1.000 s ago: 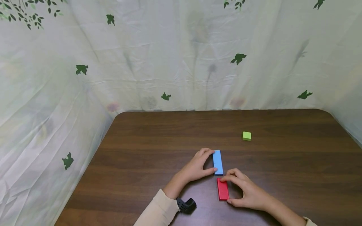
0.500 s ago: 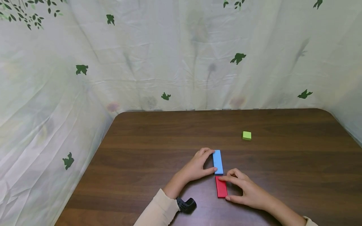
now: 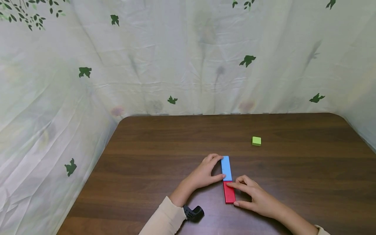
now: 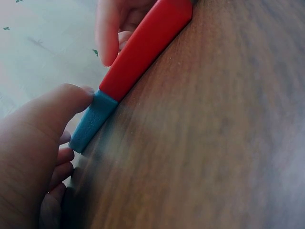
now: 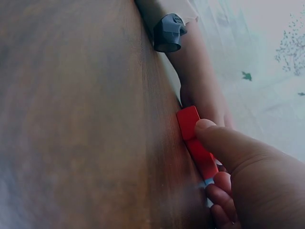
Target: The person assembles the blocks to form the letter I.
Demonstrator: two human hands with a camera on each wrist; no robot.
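Note:
A flat blue block and a flat red block lie end to end on the brown table, their short ends touching. My left hand holds the blue block from the left, a fingertip by its far corner and the thumb by its near end. From the right, my right hand holds the red block, index finger over its far end and thumb at its near corner. Past the thumb in the left wrist view, the joined ends of the blue block and the red block show plainly.
A small green block stands apart, farther back to the right. A pale curtain with green leaf prints hangs behind the table. On the left wrist sits a black camera mount.
My right hand has slid the red block away from me and slightly left, so the gap to the blue block has closed. My left hand and the blue block have hardly moved.

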